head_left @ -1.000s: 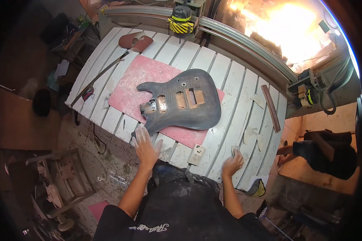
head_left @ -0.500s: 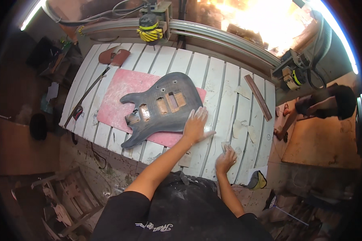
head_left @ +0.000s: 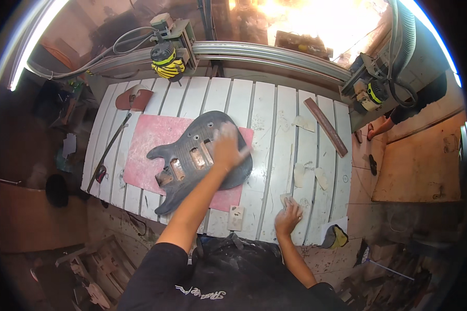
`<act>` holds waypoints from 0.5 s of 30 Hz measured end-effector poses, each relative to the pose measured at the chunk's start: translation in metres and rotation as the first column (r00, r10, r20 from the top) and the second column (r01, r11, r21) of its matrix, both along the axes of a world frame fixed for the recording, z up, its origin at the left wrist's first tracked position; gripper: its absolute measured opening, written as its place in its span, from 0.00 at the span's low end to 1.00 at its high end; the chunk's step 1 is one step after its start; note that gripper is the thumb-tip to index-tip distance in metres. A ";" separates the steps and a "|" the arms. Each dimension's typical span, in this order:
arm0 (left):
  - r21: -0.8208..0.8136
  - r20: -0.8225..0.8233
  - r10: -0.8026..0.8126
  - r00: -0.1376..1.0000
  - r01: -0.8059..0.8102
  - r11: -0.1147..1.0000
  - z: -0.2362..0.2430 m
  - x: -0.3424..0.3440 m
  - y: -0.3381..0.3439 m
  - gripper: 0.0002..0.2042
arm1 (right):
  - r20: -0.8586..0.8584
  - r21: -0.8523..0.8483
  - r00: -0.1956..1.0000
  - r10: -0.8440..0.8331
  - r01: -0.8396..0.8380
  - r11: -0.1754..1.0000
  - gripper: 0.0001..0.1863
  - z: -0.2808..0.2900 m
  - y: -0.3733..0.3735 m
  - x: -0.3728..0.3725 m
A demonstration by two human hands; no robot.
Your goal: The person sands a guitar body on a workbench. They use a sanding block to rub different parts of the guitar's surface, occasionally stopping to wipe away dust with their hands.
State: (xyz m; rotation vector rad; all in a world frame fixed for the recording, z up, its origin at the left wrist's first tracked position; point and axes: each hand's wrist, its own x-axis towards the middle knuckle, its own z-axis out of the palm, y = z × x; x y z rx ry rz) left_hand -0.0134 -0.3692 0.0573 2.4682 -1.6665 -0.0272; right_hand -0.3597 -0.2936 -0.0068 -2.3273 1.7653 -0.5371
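Observation:
A dark grey electric guitar body [head_left: 184, 147] lies flat on a pink board [head_left: 140, 155], with bare wood showing in its routed cavities. My left hand [head_left: 226, 146] is over the wide end of the body, palm down and dusty. Its fingers are stretched out, though blurred by motion; whether it presses on the wood I cannot tell. Near the front edge of the bench, my right hand [head_left: 288, 218] is closed on a small pale piece of sandpaper [head_left: 285, 198], resting at the slats.
The white slatted bench [head_left: 264, 129] carries a brown wooden strip [head_left: 327, 127], torn sandpaper pieces [head_left: 320, 179], a small pale block [head_left: 235, 217], reddish sandpaper [head_left: 135, 99] and a thin dark rod [head_left: 111, 146]. A rail-mounted machine [head_left: 166, 59] spans the back. Another person's leg [head_left: 386, 127] shows at right.
My left hand has moved from the body's right edge up and left over its face. My right hand stays about where it was. The view has shifted, and the other person has moved back.

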 end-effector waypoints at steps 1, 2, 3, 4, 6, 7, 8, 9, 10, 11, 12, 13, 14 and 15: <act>0.003 0.006 -0.006 1.000 0.005 1.000 0.003 -0.016 0.006 0.53 | 0.007 -0.008 1.000 0.002 -0.002 1.000 0.23 -0.001 0.000 -0.001; -0.025 -0.060 -0.118 0.991 0.117 0.993 0.003 -0.030 0.015 0.54 | 0.011 -0.016 1.000 0.005 -0.005 1.000 0.23 -0.003 0.000 -0.003; -0.060 -0.123 -0.232 0.965 0.226 0.972 0.003 -0.037 0.017 0.54 | 0.012 0.000 1.000 -0.002 0.002 1.000 0.23 -0.005 -0.001 -0.004; -0.057 -0.121 -0.238 0.964 0.232 0.971 0.002 -0.030 0.014 0.54 | 0.014 0.002 1.000 -0.009 0.009 1.000 0.23 -0.005 0.000 -0.002; -0.069 -0.064 -0.180 0.982 0.175 0.982 -0.004 -0.001 0.008 0.56 | 0.018 -0.001 1.000 0.007 -0.007 1.000 0.23 0.001 0.000 0.001; -0.070 -0.070 -0.184 0.980 0.180 0.981 -0.005 0.015 -0.001 0.56 | 0.012 -0.001 1.000 0.002 -0.002 1.000 0.23 0.002 0.000 0.000; -0.057 -0.096 -0.073 0.993 0.068 0.996 -0.002 0.035 -0.010 0.57 | 0.020 0.005 1.000 0.004 -0.004 1.000 0.23 0.002 0.000 0.000; -0.044 -0.119 0.041 0.992 -0.046 0.998 -0.001 0.050 -0.018 0.57 | 0.029 0.009 1.000 0.007 -0.008 1.000 0.22 0.003 -0.001 0.000; -0.047 -0.119 0.044 0.992 -0.050 0.998 -0.001 0.063 -0.022 0.57 | 0.029 0.007 1.000 0.011 -0.011 1.000 0.22 0.003 -0.001 0.000; -0.046 -0.125 0.137 0.983 -0.143 0.989 -0.001 0.074 -0.024 0.57 | 0.030 0.001 0.999 0.014 -0.014 1.000 0.22 0.002 -0.001 0.002; -0.046 -0.131 0.231 0.964 -0.238 0.970 -0.003 0.081 -0.023 0.57 | 0.031 -0.005 0.999 0.019 -0.019 1.000 0.22 0.001 -0.001 0.003; -0.052 -0.082 0.248 0.965 -0.253 0.966 -0.006 0.076 -0.022 0.56 | 0.032 -0.006 0.999 0.028 -0.028 1.000 0.22 0.000 -0.002 0.004; -0.049 -0.088 0.247 0.965 -0.251 0.967 0.002 0.058 -0.025 0.56 | 0.019 -0.012 1.000 0.009 -0.009 1.000 0.22 -0.002 -0.003 0.002; -0.006 -0.083 0.173 0.981 -0.174 0.985 0.010 0.038 -0.026 0.56 | 0.006 -0.019 1.000 -0.006 0.007 1.000 0.22 -0.003 -0.003 -0.001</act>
